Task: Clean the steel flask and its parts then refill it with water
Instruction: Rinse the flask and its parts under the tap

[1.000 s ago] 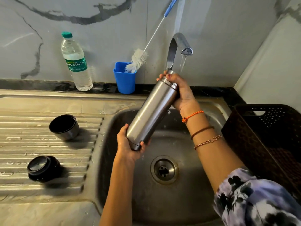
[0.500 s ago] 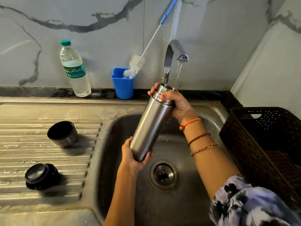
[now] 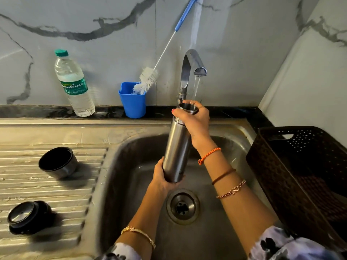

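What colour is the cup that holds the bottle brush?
Blue; the cup shows clearly in the head view.

Open basin floor around the drain (image 3: 182, 206) at lower centre; the tap (image 3: 189, 72) stands above the flask (image 3: 176, 152) at centre; dark basket (image 3: 300, 177) walls the right; cup (image 3: 57, 162) and lid (image 3: 26, 217) sit well apart on the drainboard (image 3: 56, 194) at left.

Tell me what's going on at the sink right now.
A person holds the steel flask nearly upright over the sink, left hand gripping its base, right hand gripping its neck. Water runs from the tap into its open mouth. The cup lid and stopper sit on the drainboard.
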